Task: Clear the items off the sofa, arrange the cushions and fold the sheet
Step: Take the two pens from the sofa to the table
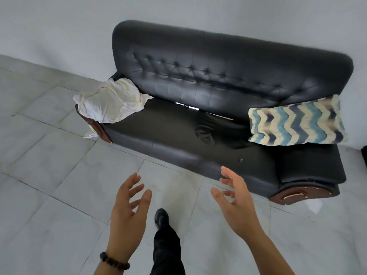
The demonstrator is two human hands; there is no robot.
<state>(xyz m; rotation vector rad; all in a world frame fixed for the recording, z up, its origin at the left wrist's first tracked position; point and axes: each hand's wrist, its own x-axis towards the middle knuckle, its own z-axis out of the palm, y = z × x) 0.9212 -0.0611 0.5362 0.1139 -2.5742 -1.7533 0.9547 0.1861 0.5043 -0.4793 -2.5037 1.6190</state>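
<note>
Two bare hands hover above the pale tiled floor point(49, 175) at lower centre, the left hand point(129, 203) and the right hand point(236, 197) with palms turned toward each other. Each grip is wide open, fingers spread and loosely bent, with nothing in it. Beyond them, across the middle of the frame, stands the black sofa point(218, 76), glossy and leather-like, its back button-tufted. A crumpled white sheet point(111, 102) lies heaped over its arm at centre left. A soft rectangular cushion point(296, 122), woven in blue and cream zigzags, leans against the backrest at the right end. A bracelet point(114, 262) of dark round beads rings the left wrist.
</note>
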